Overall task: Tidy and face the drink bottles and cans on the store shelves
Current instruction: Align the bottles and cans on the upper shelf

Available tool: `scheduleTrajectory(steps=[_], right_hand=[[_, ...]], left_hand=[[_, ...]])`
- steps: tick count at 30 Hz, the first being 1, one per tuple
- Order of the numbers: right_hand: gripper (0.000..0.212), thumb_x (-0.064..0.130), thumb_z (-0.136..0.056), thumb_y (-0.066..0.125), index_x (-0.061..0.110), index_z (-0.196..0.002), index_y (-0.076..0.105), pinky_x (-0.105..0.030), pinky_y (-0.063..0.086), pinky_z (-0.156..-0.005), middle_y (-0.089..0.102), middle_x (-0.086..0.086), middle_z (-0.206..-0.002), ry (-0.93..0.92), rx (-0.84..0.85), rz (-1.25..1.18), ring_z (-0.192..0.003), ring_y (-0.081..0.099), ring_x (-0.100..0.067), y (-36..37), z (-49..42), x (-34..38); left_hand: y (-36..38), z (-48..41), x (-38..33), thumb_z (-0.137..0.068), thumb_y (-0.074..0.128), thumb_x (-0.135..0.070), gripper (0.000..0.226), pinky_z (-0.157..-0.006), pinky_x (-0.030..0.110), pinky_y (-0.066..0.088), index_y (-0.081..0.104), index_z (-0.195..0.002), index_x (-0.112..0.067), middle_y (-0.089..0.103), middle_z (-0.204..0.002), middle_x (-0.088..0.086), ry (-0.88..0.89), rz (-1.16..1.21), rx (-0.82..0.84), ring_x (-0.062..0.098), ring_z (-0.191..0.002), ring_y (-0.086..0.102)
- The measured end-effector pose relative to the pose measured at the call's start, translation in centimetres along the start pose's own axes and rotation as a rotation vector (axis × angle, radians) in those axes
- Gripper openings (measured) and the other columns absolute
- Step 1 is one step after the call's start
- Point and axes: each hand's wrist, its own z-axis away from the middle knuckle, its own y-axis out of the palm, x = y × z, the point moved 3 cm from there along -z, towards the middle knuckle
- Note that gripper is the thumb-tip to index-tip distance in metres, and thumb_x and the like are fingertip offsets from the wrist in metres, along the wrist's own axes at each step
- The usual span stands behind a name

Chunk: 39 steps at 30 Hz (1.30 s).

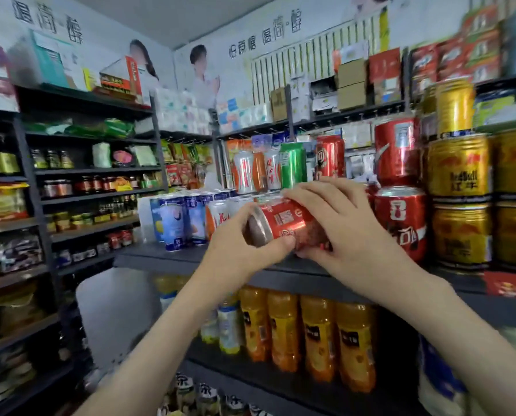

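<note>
Fingers (306, 194) around sideways red can (283, 219)

There is a single view, from a wide-angle camera worn on the person's head. It faces forward at the drinks shelf (166, 256), close enough to be within arm's reach and about level with the stacked cans (400, 223). The left hand (238, 244) and right hand (349, 223) hold a red can (283, 223) at mid-frame. The side shelves (97, 169) curve away on the left, and the orange bottles (319, 334) are seen from above.
</note>
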Motion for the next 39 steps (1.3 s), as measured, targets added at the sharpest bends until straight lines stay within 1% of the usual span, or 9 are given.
scheduleTrajectory(steps=[3,7,10,13,16,21,29,35,39], right_hand=[[0.079,0.035,-0.066,0.081,0.014,-0.134,0.048,-0.049,0.039,-0.104,0.058,-0.003,-0.125,0.053,-0.060,0.158,-0.114,0.048,-0.023,0.7,-1.4,-0.9],[0.067,0.045,-0.069,0.078,0.027,-0.127,0.049,-0.009,0.039,-0.085,0.058,0.019,-0.109,0.389,-0.095,-0.193,-0.098,0.052,0.008,-0.4,-2.5,-3.2],[0.045,0.041,-0.073,0.077,0.032,-0.110,0.053,0.004,0.040,-0.067,0.057,0.028,-0.090,0.586,-0.241,-0.364,-0.078,0.054,0.023,-1.9,-2.8,-5.5],[0.043,0.043,-0.076,0.074,0.030,-0.112,0.057,-0.003,0.044,-0.067,0.063,0.023,-0.095,0.658,-0.246,-0.444,-0.083,0.058,0.016,-3.2,-3.5,-7.4],[0.041,0.045,-0.076,0.074,0.030,-0.112,0.059,-0.008,0.049,-0.069,0.067,0.018,-0.098,0.683,-0.216,-0.476,-0.085,0.063,0.010,-3.6,-4.4,-8.4],[0.045,0.049,-0.074,0.075,0.023,-0.109,0.064,-0.033,0.055,-0.088,0.071,0.007,-0.101,0.811,-0.137,-0.500,-0.092,0.068,-0.011,-1.9,-5.9,-10.3],[0.040,0.052,-0.070,0.076,0.022,-0.089,0.059,-0.036,0.056,-0.081,0.070,0.001,-0.093,0.863,0.003,-0.392,-0.086,0.068,-0.017,-0.1,-6.8,-12.1],[0.063,0.048,-0.067,0.080,0.023,-0.116,0.051,-0.035,0.054,-0.086,0.065,0.002,-0.106,0.831,0.107,-0.375,-0.095,0.064,-0.016,0.1,-6.7,-11.9],[0.055,0.041,-0.070,0.081,0.023,-0.111,0.049,-0.027,0.052,-0.076,0.064,0.003,-0.102,0.836,0.077,-0.437,-0.092,0.064,-0.014,0.0,-6.4,-11.8]], left_hand=[[-0.2,-2.7,0.3,-0.050,0.065,-0.065,0.061,-0.081,0.028,0.055,0.058,-0.103,-0.036,0.068,-0.095,-0.015,0.034,0.027,0.008,0.001,-0.088,0.065],[0.5,-6.1,1.0,-0.073,0.053,-0.075,0.050,-0.091,0.035,0.052,0.055,-0.108,-0.040,0.068,-0.105,-0.009,0.088,0.171,0.050,0.007,-0.099,0.065],[1.9,-8.1,2.2,-0.088,0.052,-0.058,0.030,-0.097,0.033,0.048,0.056,-0.112,-0.040,0.065,-0.109,-0.014,0.146,0.070,0.023,-0.001,-0.102,0.059],[3.6,-9.5,3.2,-0.093,0.057,-0.038,0.035,-0.105,0.030,0.039,0.054,-0.127,-0.032,0.056,-0.126,-0.015,0.222,-0.163,-0.010,0.000,-0.116,0.049],[5.1,-10.2,3.6,-0.093,0.055,-0.040,0.042,-0.105,0.024,0.023,0.050,-0.133,-0.030,0.049,-0.136,-0.010,0.289,-0.354,-0.026,0.008,-0.129,0.035],[6.6,-11.4,4.0,-0.092,0.051,-0.048,0.037,-0.107,0.035,0.024,0.057,-0.123,-0.029,0.060,-0.123,-0.010,0.291,-0.516,-0.003,0.012,-0.119,0.048],[6.8,-11.4,4.7,-0.092,0.049,-0.050,0.037,-0.104,0.029,0.024,0.058,-0.121,-0.029,0.059,-0.120,-0.011,0.358,-0.538,-0.043,0.008,-0.116,0.047],[7.2,-11.2,4.5,-0.094,0.048,-0.047,0.036,-0.104,0.030,0.025,0.057,-0.124,-0.028,0.059,-0.121,-0.009,0.354,-0.553,-0.079,0.010,-0.116,0.047],[7.2,-11.2,4.2,-0.095,0.047,-0.046,0.038,-0.107,0.030,0.023,0.054,-0.127,-0.027,0.057,-0.124,-0.009,0.328,-0.559,-0.058,0.010,-0.119,0.046]])
